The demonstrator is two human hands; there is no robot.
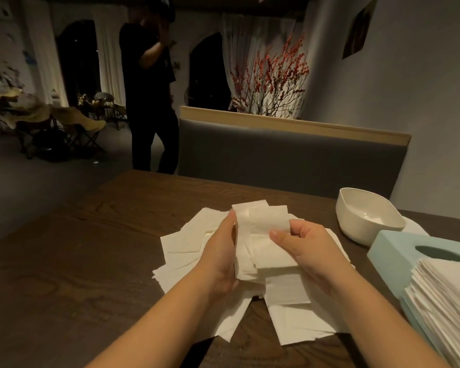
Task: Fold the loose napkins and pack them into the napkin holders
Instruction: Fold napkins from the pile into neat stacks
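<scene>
Dark wooden table (91,261), grey bench (290,160), red-berried branches (271,75), perhaps folding chairs (64,134) beyond.

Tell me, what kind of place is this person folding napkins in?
Most likely a restaurant or café after hours. A padded booth bench faces the wooden table, folding chairs stand in the dim room behind, and a tissue holder waits beside piles of loose napkins.

left: bare table (77,248), easy pass | right: white bowl (367,219), blue holder (398,251), napkin stack (446,296) crowd it | middle: loose napkins (191,240) everywhere
</scene>
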